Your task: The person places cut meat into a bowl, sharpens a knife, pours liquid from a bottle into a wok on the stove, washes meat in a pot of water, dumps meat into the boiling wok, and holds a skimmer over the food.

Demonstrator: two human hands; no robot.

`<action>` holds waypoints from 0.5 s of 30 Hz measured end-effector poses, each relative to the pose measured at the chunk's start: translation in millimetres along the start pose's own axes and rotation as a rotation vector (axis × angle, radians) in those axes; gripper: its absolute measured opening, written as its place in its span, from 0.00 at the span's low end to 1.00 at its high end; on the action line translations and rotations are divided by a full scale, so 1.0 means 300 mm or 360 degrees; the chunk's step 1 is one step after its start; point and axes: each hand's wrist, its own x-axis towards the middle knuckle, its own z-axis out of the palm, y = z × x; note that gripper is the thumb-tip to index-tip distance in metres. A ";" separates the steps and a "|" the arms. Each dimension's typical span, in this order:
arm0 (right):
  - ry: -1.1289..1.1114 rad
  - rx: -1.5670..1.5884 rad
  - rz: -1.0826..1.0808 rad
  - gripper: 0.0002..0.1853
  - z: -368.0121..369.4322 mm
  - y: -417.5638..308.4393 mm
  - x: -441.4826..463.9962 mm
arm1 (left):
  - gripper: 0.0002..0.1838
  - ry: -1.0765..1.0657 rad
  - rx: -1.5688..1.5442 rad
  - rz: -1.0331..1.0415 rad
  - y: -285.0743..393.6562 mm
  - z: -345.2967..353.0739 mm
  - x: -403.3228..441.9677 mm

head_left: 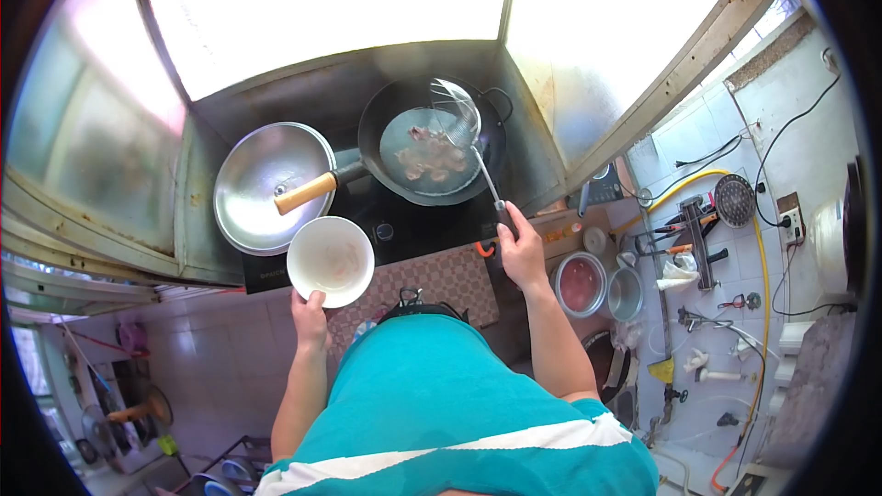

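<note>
My left hand [310,320] grips the lower rim of a white bowl [331,261], whose inside shows only faint residue. In my right hand [522,248] is the dark handle of a wire skimmer [462,116]; its basket is over the right part of a black wok [369,133]. Cloudy liquid [404,133] fills the wok bottom, with brownish pieces of food [430,158] in it. The wok's wooden handle [306,193] points left, above the bowl.
A large silver lid [266,152] lies left of the wok on the black stove [404,237]. To the right stand a metal pot with reddish contents [581,284] and another metal pot [626,293]. Metal and glass panels surround the stove's back and sides.
</note>
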 end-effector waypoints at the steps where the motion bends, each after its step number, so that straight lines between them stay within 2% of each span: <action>1: -0.0023 -0.0074 -0.0028 0.23 0.009 -0.021 0.012 | 0.22 -0.0013 -0.0004 0.0005 -0.006 -0.004 0.005; 2: -0.0013 -0.0278 -0.0184 0.23 0.028 -0.007 0.032 | 0.22 -0.0025 -0.0008 0.0011 -0.010 -0.008 0.009; 5: -0.0185 -0.0364 -0.0217 0.23 0.063 0.004 0.052 | 0.22 -0.0043 -0.0053 0.0037 -0.022 -0.016 0.013; 6: -0.0248 -0.0444 -0.0126 0.23 0.063 -0.006 0.049 | 0.22 -0.0039 -0.0056 0.0036 -0.032 -0.023 0.017; 10: -0.0285 -0.0352 -0.0157 0.22 0.019 -0.031 0.006 | 0.23 0.0008 -0.0048 0.0063 -0.063 -0.054 0.032; 13: -0.0194 -0.0285 -0.0149 0.22 -0.038 -0.021 -0.034 | 0.23 0.0046 -0.0037 0.0038 -0.038 -0.040 0.013; 15: -0.0011 -0.0326 -0.0206 0.22 -0.074 -0.018 -0.050 | 0.24 0.0060 -0.0027 0.0004 -0.009 -0.026 -0.002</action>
